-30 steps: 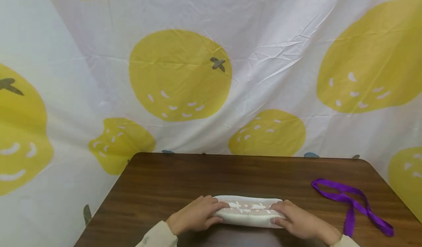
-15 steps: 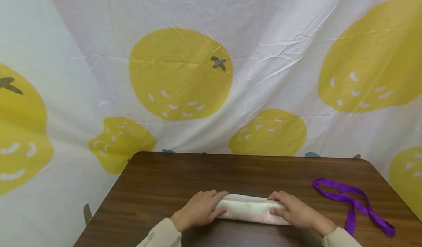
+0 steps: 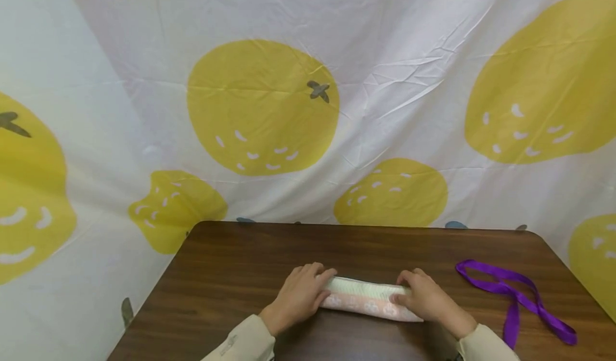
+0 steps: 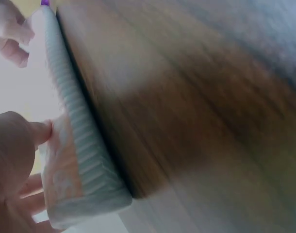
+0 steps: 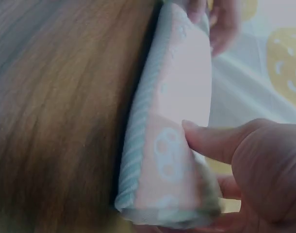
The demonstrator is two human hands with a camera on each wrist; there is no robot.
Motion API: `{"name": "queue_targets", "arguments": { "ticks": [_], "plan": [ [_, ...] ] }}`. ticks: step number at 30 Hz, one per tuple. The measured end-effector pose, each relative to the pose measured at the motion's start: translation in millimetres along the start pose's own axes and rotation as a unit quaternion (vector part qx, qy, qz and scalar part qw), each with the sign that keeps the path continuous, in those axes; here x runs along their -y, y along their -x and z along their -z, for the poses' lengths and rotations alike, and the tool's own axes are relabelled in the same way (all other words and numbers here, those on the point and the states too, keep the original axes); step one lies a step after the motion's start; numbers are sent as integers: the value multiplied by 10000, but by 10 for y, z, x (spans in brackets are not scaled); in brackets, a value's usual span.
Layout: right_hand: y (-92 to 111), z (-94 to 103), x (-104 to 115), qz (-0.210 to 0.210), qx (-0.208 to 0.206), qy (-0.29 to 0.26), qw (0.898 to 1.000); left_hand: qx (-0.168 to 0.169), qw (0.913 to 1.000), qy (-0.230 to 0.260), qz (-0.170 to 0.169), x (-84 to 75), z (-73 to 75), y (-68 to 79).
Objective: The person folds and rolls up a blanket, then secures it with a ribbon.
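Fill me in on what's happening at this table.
A person is handling a long bundle of patterned cloth at a brown table. The left hand grips one end and the right hand grips the other, with a pink band and a pale ribbed band showing between them. Whether it is rolled or just folded is hard to tell. A purple ribbon lies loosely looped to the right, apart from the cloth.

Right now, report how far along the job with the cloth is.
Done: the cloth is gathered into a narrow bundle on the table. In hand: the left hand and right hand grip it near its ends. Remaining, probably: tying it, as the ribbon lies loose and untouched off to the right.
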State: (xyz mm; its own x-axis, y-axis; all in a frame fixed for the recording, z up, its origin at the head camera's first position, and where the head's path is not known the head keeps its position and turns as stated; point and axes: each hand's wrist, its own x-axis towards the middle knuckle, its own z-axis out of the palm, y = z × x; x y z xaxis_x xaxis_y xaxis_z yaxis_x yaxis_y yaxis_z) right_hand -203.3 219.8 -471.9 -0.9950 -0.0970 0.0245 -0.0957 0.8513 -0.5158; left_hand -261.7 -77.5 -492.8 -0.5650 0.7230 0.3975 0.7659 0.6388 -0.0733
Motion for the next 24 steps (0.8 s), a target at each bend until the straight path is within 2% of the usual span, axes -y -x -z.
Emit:
{"name": "queue_targets", "arguments": {
  "ticks": [3,6,9,12,14,15,18,21,24],
  "plan": [
    [2,-22,13,-90,-166,465,9987,-510,9969,-475,-354,-27,-16,-28],
    [23,-54,40,72,-474,1083,9930,-786,9896,-938,-753,-56,-29,-31],
    [57,-116,77,605,-1069,1760,9767,-628,9876,-1104,-925,-73,-55,-24],
    [86,-220,107,1395,-1595,2273,9505,-305,9900,-1065,-875,-72,-79,-19],
    [107,-294,116,1890,-1757,2405,9357,-84,9908,-1053,-843,-68,-87,-23],
    [116,-327,120,2047,-1742,2373,9335,46,9908,-1061,-843,-67,-87,-25],
    [137,-391,124,2224,-1508,2140,9392,326,9900,-1045,-887,-45,-103,-33],
    [136,-401,119,2105,-1125,1946,9514,652,9904,-856,-866,-10,-115,-37],
    [125,-386,111,2050,-705,1865,9582,959,9908,-621,-725,21,-125,-41]
  ]
}}
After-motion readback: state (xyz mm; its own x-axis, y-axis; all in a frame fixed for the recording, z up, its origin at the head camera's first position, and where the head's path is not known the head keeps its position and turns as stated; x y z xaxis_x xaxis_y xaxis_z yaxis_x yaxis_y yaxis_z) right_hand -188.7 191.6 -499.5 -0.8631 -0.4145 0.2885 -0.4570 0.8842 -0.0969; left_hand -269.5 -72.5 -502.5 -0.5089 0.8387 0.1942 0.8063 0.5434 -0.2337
